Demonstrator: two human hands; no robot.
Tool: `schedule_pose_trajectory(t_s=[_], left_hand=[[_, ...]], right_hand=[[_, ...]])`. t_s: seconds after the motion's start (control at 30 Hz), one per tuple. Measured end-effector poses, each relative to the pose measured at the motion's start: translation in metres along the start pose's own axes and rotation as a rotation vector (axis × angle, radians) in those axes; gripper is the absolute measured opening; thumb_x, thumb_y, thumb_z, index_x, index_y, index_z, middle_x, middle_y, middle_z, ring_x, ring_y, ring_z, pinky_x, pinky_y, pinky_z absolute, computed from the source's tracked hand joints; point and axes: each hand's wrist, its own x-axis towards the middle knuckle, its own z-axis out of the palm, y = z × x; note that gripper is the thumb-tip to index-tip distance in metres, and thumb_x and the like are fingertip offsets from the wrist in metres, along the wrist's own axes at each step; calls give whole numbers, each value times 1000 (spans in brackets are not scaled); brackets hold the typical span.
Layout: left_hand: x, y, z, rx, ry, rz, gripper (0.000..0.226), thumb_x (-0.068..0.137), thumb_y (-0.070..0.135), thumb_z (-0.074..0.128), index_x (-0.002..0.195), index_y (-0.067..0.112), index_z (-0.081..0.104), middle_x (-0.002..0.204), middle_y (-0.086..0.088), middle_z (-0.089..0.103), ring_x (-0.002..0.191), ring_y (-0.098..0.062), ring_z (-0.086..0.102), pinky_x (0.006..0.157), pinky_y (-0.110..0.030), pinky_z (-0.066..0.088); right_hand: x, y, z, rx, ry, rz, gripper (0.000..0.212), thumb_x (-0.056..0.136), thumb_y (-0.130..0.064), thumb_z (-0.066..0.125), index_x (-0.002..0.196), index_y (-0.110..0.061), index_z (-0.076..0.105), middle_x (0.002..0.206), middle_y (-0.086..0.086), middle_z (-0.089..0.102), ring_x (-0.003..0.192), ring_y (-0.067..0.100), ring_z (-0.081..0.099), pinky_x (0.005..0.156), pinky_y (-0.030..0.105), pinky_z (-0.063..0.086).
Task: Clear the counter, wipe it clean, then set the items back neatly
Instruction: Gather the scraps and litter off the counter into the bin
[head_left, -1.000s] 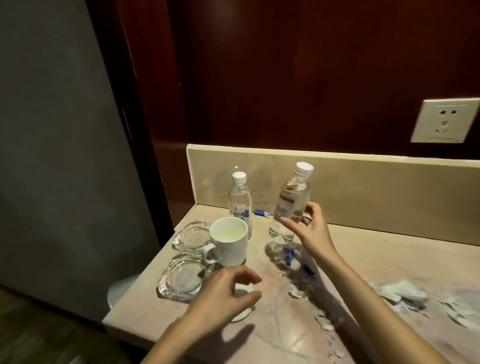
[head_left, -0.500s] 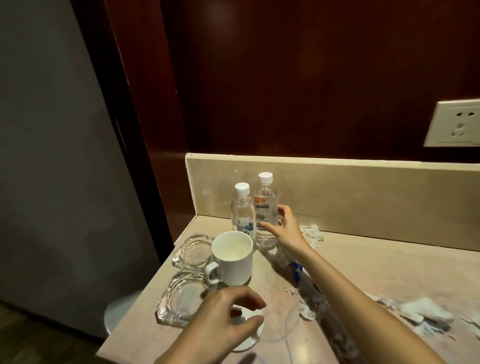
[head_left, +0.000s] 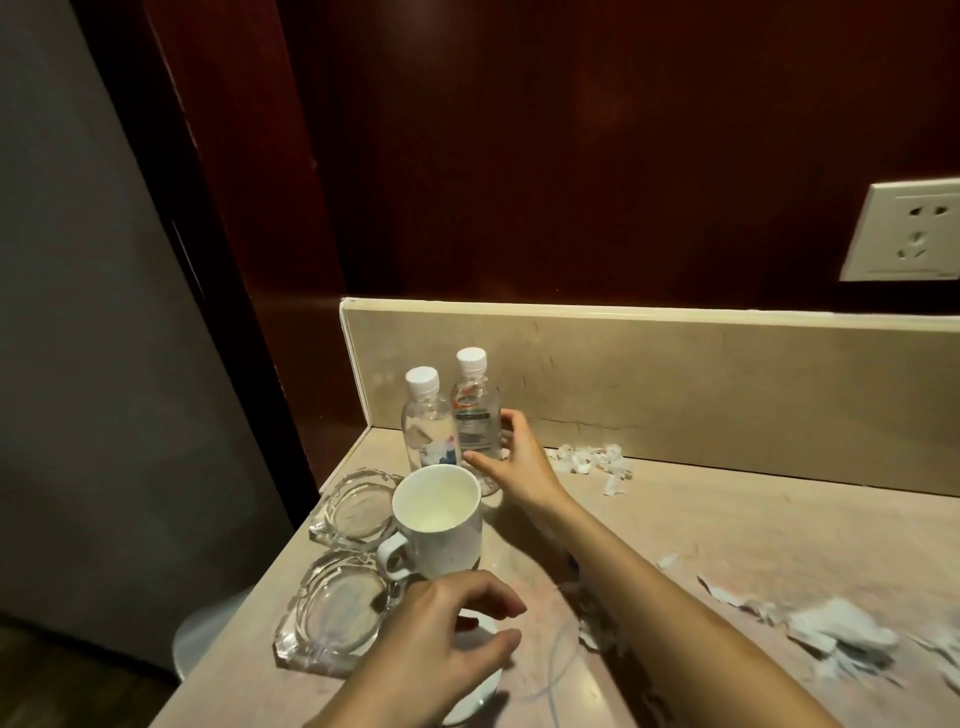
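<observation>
Since the earlier frames we have stood the second water bottle (head_left: 477, 415) upright in the back left corner, just beside the first water bottle (head_left: 427, 421).

Our right hand (head_left: 511, 462) curls around the second bottle's lower half, likely steadying it on the marble counter (head_left: 727, 530). Our left hand (head_left: 447, 639) hovers with fingers curled over a white saucer (head_left: 475, 696), grasping nothing we can see. The white mug (head_left: 436, 519) and two glass ashtrays (head_left: 337, 613) crowd the left edge, freeing the counter; torn paper scraps (head_left: 831, 634) remain.
</observation>
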Motion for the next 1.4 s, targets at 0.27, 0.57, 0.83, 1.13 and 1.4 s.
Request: schedule_pose_trajectory(t_s=[0.27,0.57,0.83,1.13,1.4], left_hand=[[2,2,3,-18,-30,-29,13,81,26,71,88,37,70,95,30,64,101,7,59,91,-14,49],[19,4,10,-14,-52,-34,12,84,22,71,95,27,71,95,16,69,98,11,59,85,-7,45],[45,8,17,-10,-51,41,12,87,15,67,98,19,68,94,9,72,91,3,67,85,-13,50],[70,1,31,129,-15,77,36,83,18,72,117,18,60,117,8,62,104,3,58,80,-2,45],[88,-2,40,268,-92,-4,59,83,21,73,135,17,44,139,1,50,117,-2,53,88,-10,43]], right_hand=[[20,19,-44,-499,-225,-7,53,92,-13,49,143,-20,38,143,6,47,126,23,48,106,39,41],[32,30,-29,-1017,-248,-77,32,95,-16,42,125,-7,51,128,12,41,119,31,35,94,47,42],[-15,44,-79,-889,-222,-181,31,97,-15,47,127,-13,58,120,7,49,111,24,48,89,34,45],[-32,64,-130,-722,35,-40,43,98,-28,46,139,-14,46,140,6,46,131,22,37,106,33,31],[-42,62,-112,-628,-157,-72,43,100,-31,44,139,-16,46,138,3,52,126,19,47,103,32,38]])
